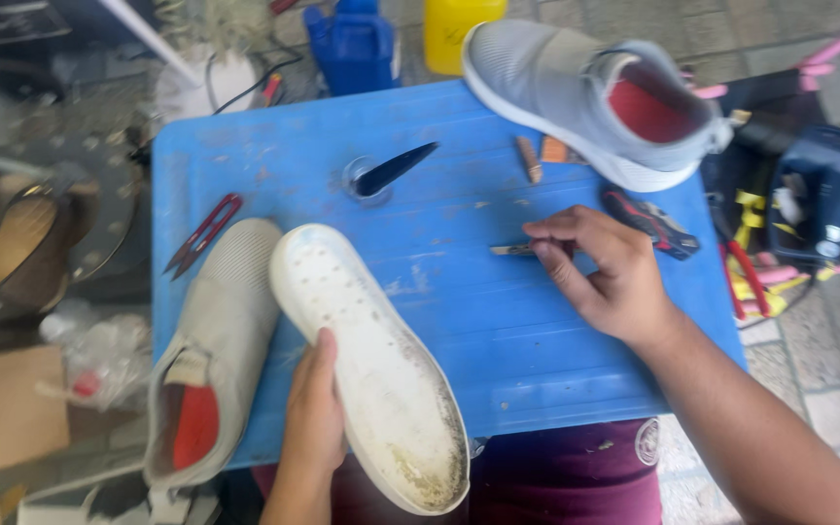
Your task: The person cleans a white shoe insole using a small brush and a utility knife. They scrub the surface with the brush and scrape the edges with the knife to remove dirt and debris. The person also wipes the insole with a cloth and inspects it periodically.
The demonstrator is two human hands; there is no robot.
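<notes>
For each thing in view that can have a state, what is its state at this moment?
Left hand: gripping the detached white shoe sole, which is turned up, with a dirty heel.
Right hand: fingertips pinching a small slim metal tool lying on the blue plastic table.
Grey shoe upper with red lining: lying beside the sole.
Second grey shoe: lying at the far edge, complete.
Red thread snips: lying unused.

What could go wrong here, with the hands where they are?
The right hand is pinching a small blade-like tool by its end; it could slip and nick a finger. The detached white sole, steadied only by the left hand, overhangs the blue table edge and might tip off.
</notes>
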